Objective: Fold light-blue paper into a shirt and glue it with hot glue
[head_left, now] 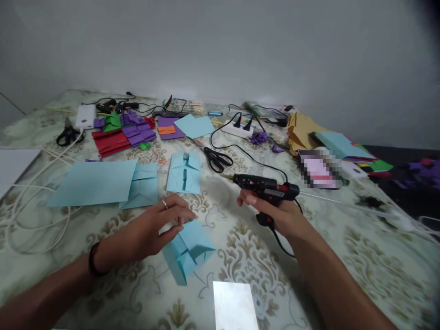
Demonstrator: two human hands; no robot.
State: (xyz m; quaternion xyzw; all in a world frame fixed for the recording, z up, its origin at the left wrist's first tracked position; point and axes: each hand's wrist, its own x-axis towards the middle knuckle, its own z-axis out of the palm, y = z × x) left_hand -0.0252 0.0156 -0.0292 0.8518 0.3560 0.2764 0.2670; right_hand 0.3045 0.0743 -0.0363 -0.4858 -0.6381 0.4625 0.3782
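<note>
My right hand (pixel 271 208) is wrapped round a black hot glue gun (pixel 266 185), its nozzle pointing left above the table. My left hand (pixel 168 220) is bent over a light blue folded paper (pixel 192 245), thumb and fingertips pinched together at its upper edge. That paper is partly opened, one flap standing at its left side; the fingers hide its top corner. Beyond it lies another light blue folded paper (pixel 184 174) with a slit down its middle. Further left, a flat light blue sheet (pixel 98 183) overlaps a third folded piece (pixel 140 185).
Black-handled scissors (pixel 218 159) lie behind the glue gun, whose cord runs to a white power strip (pixel 238 129). Purple and red folded papers (pixel 120 137) sit at the back left. A white cable (pixel 15 220) loops at left; a phone (pixel 318 169) lies right. A white card (pixel 235 305) is in front.
</note>
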